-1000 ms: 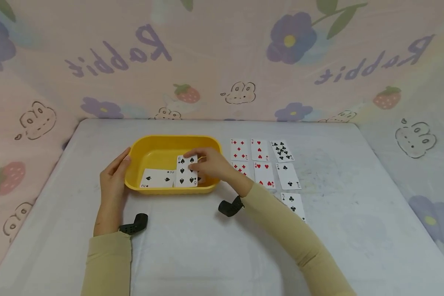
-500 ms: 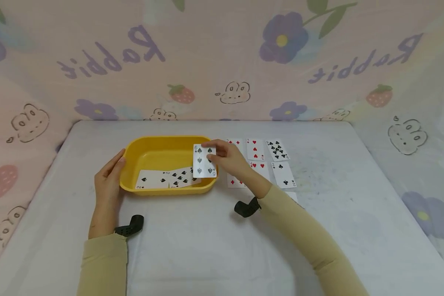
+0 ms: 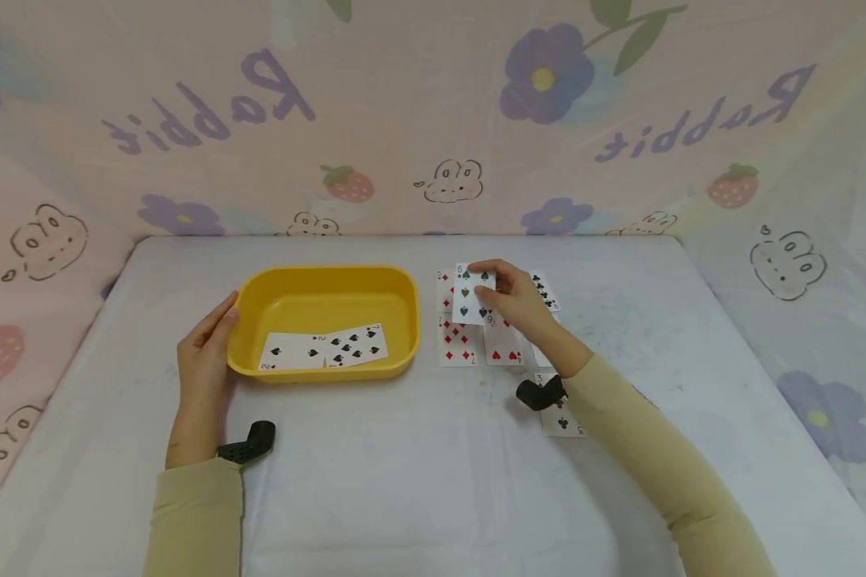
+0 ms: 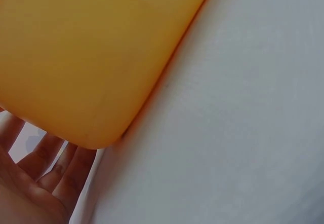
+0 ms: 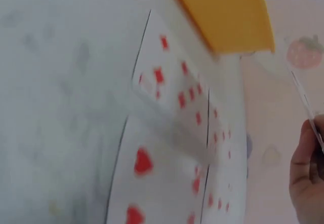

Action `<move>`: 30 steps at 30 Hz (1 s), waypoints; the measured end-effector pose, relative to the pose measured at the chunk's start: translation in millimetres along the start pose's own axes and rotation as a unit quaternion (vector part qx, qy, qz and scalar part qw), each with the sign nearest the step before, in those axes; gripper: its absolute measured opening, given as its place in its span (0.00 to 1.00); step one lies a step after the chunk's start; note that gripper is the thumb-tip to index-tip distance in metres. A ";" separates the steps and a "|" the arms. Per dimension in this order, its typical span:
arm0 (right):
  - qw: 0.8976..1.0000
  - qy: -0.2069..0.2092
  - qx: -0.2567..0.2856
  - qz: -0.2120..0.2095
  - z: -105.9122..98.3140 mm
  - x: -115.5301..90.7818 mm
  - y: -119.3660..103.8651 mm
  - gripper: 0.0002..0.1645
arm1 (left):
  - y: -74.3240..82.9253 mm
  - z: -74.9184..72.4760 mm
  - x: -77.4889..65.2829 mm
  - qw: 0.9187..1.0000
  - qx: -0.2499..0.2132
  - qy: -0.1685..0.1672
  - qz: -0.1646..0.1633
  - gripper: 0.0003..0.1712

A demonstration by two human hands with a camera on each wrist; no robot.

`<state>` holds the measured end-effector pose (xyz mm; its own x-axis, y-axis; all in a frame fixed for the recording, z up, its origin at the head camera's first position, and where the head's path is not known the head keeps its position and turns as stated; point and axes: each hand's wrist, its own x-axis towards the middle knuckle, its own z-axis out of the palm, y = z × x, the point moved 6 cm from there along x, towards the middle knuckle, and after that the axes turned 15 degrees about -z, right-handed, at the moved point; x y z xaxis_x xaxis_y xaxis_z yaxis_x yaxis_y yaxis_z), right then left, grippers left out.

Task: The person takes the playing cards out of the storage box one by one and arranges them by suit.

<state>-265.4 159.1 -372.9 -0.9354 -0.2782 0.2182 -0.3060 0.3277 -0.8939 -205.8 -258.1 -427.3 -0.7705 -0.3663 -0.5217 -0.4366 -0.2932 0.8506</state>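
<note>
My right hand (image 3: 515, 300) pinches a six of spades card (image 3: 465, 295) by its right edge. It holds the card raised over laid-out cards, partly covering a five of diamonds (image 3: 443, 290). In the right wrist view, the held card (image 5: 304, 98) appears edge-on between thumb and fingers. My left hand (image 3: 202, 344) touches the left end of a yellow plastic tub (image 3: 413, 320) with fairly straight fingers. In the left wrist view, its fingers (image 4: 76, 176) lie against the tub's outer wall (image 4: 86, 67). Inside the tub lie a two of spades (image 3: 292, 351) and a seven of spades (image 3: 357, 346).
Below the held card lie a seven of diamonds (image 3: 459, 343) and a four of hearts (image 3: 503, 344). A club card (image 3: 546, 290) shows behind the right hand, and a three of clubs (image 3: 563, 423) lies nearer, partly under the wrist. A printed cloth (image 3: 404, 104) hangs behind the table.
My right hand has lifted the six of spades out of the tub and carried it right, over the laid-out cards. The seven of spades in the tub is uncovered. My left hand stays at the tub.
</note>
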 end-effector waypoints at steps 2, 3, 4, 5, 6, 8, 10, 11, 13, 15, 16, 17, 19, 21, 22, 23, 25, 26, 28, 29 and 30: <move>1.000 0.002 -0.001 0.009 -11.5 -2.7 7.6 0.23 | -0.8 -0.3 -0.4 1.000 -0.003 -0.003 -0.003 0.23; 1.000 0.004 -0.004 0.014 -17.4 -4.1 11.9 0.23 | -1.0 -0.4 -0.2 1.000 -0.004 -0.003 -0.003 0.24; 1.000 0.007 -0.010 0.017 -23.1 -5.5 15.5 0.24 | -1.1 -0.5 0.1 1.000 -0.005 -0.003 -0.002 0.24; 1.000 0.009 -0.014 0.023 -28.9 -7.2 19.9 0.24 | -1.2 -0.4 0.6 1.000 -0.008 -0.005 -0.001 0.24; 0.999 0.012 -0.020 0.028 -34.8 -9.0 24.3 0.24 | -1.1 -0.1 0.9 1.000 -0.009 -0.007 0.001 0.24; 0.999 0.018 -0.032 0.039 -46.2 -12.9 32.1 0.25 | -0.9 0.5 1.6 1.000 -0.013 -0.011 0.004 0.24; 0.997 0.026 -0.042 0.053 -56.9 -16.8 39.6 0.25 | -0.6 0.9 2.1 1.000 -0.015 -0.012 0.006 0.24; 0.997 0.029 -0.045 0.060 -61.9 -18.5 43.0 0.25 | -0.6 0.8 2.0 1.000 -0.017 -0.012 0.004 0.24; 0.996 0.034 -0.055 0.067 -70.8 -21.1 48.3 0.26 | -0.6 0.4 1.7 1.000 -0.018 -0.009 0.000 0.24; 0.994 0.041 -0.063 0.073 -79.2 -23.5 52.9 0.26 | -0.7 -0.1 1.2 1.000 -0.017 -0.005 -0.005 0.25; 0.994 0.045 -0.069 0.075 -82.8 -24.7 55.1 0.26 | -0.5 -0.5 1.0 1.000 -0.014 -0.003 -0.006 0.25; 0.993 0.049 -0.073 0.076 -86.6 -25.8 57.4 0.26 | -0.3 -0.7 1.1 1.000 -0.015 -0.003 -0.007 0.25; 0.992 0.059 -0.080 0.079 -93.6 -28.6 61.7 0.26 | 0.0 -0.7 1.2 1.000 -0.014 -0.004 -0.005 0.25; 0.990 0.068 -0.087 0.083 -100.7 -31.4 66.1 0.26 | -0.1 -0.5 1.4 1.000 -0.017 -0.006 -0.004 0.25; 0.990 0.073 -0.091 0.084 -103.9 -32.8 67.8 0.26 | -0.3 -0.4 1.5 1.000 -0.017 -0.007 -0.004 0.25; 0.989 0.077 -0.094 0.085 -106.8 -34.0 69.3 0.26 | -0.5 -0.4 1.7 1.000 -0.020 -0.008 -0.003 0.25; 0.987 0.084 -0.100 0.088 -113.3 -36.3 72.8 0.26 | -1.2 -0.3 2.0 1.000 -0.027 -0.013 -0.005 0.25; 0.987 0.087 -0.104 0.089 -116.5 -37.3 74.5 0.27 | -1.4 -0.4 2.3 0.999 -0.030 -0.014 -0.005 0.25; 0.985 0.092 -0.110 0.094 -122.4 -39.2 77.9 0.27 | -1.8 -0.4 2.8 0.999 -0.032 -0.016 -0.005 0.25; 0.984 0.094 -0.113 0.096 -125.3 -39.9 79.8 0.28 | -1.9 -0.5 3.0 0.999 -0.031 -0.016 -0.005 0.25; 0.983 0.096 -0.117 0.100 -128.0 -40.6 81.8 0.28 | -1.9 -0.4 3.2 0.999 -0.030 -0.015 -0.005 0.25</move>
<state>-275.2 312.8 -404.7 -0.9905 -0.0185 0.1364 -0.1230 0.5637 -0.8167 -207.2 -259.1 -430.6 -0.7805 -0.3357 -0.5274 -0.4165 -0.3500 0.8391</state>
